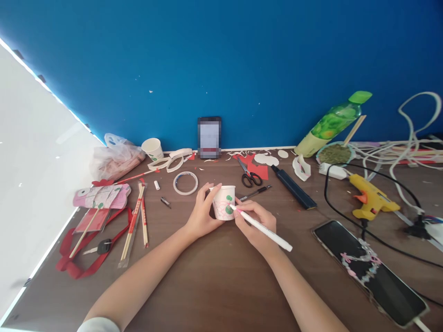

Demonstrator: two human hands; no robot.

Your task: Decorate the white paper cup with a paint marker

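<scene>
A white paper cup with a green print and pink curved lines stands on the brown table. My left hand is wrapped around its left side, fingers over the rim. Held in my right hand is a white marker, its pink tip at the cup's printed side. A white pen cap lies to the left, beside a small dark cap. Behind my right hand rests a black pen.
Scissors lie on red paper behind the cup, near a tape roll. A phone leans against the blue wall. Chopsticks and a key are left; a yellow glue gun, bottle and another phone are right.
</scene>
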